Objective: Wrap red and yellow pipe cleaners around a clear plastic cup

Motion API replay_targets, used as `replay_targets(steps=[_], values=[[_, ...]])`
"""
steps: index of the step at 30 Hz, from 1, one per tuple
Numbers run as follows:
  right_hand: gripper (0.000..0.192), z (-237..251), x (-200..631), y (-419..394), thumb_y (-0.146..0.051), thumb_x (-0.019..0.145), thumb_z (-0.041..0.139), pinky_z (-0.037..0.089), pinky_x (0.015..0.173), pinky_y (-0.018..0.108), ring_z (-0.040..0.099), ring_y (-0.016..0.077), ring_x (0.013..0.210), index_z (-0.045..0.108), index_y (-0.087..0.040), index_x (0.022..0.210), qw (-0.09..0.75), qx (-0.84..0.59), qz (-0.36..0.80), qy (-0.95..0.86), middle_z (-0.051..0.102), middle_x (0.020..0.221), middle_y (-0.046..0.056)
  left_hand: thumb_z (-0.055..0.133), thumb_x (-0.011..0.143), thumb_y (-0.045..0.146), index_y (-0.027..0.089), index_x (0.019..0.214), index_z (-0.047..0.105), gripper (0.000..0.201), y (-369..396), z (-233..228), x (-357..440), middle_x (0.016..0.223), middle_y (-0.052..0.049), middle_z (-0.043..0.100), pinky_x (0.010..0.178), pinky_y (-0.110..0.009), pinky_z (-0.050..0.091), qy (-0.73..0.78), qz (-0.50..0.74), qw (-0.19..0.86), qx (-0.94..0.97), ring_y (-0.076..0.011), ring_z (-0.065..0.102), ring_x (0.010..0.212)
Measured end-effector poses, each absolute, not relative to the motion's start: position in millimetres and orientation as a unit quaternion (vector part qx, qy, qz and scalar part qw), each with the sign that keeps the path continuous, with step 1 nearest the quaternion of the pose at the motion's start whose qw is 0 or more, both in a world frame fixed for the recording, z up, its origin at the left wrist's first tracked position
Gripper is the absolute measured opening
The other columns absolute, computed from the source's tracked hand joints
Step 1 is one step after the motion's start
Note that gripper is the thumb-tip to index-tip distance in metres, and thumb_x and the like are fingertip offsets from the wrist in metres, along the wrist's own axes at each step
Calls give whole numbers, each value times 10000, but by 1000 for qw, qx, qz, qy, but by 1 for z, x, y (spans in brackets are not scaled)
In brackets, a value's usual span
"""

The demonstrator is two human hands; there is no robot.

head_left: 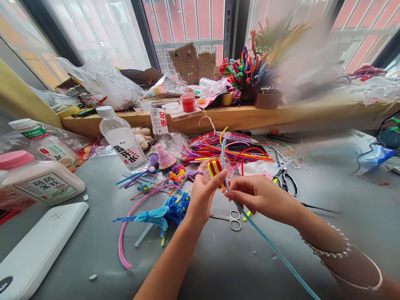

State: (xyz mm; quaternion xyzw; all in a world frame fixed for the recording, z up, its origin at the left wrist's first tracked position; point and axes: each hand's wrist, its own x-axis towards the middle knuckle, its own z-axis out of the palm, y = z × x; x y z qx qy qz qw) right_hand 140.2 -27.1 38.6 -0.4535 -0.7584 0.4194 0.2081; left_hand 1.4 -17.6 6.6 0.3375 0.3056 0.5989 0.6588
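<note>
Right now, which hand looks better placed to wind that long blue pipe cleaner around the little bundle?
Probably the right hand: it pinches the blue pipe cleaner beside the red and yellow bundle, so it can guide it. The left hand is busy gripping that bundle.

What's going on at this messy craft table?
A person is working with pipe cleaners. The left hand holds a small red and yellow coil, while the right hand pinches a long light blue pipe cleaner against it. Small scissors and a blue tassel piece lie on the grey table.
</note>
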Motion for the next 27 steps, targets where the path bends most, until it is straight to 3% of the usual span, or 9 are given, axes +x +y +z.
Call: replay_targets(steps=[11,16,21,24,27], values=[[279,40,147,-29,-393,798,463,264,434,203,376,65,484,491,-184,617,146,-453,363,-801,470,531,-42,746,561,185,189,1172,441,683,-17,4,2,1048,-93,622,845,-360,428,334,616,605,380,-233,595,955],[263,41,148,-28,-376,803,460,261,431,203,363,64,480,511,-180,635,139,-456,364,-800,464,529,-41,711,615,206,174,1194,413,652,-18,5,3,959,-79,640,820,-348,437,347,609,586,407,-213,607,897],[283,49,153,-28,-409,786,495,296,438,188,407,60,478,508,-170,635,152,-431,405,-792,492,527,-35,693,637,255,151,1190,406,631,-20,8,2,997,-95,622,801,-337,441,357,591,584,428,-217,595,909],[311,56,159,-26,-466,772,505,305,420,178,401,54,469,528,-168,686,235,-441,426,-755,481,544,-34,690,637,296,149,1218,369,680,-22,11,2,1011,-107,612,746,-329,451,368,570,583,448,-224,593,903],[306,58,162,-24,-463,752,542,323,402,169,417,54,484,535,-190,891,377,-448,425,-690,487,620,-37,697,623,334,168,1232,340,725,-24,12,3,995,-99,621,711,-319,456,386,533,590,469,-220,601,875]])
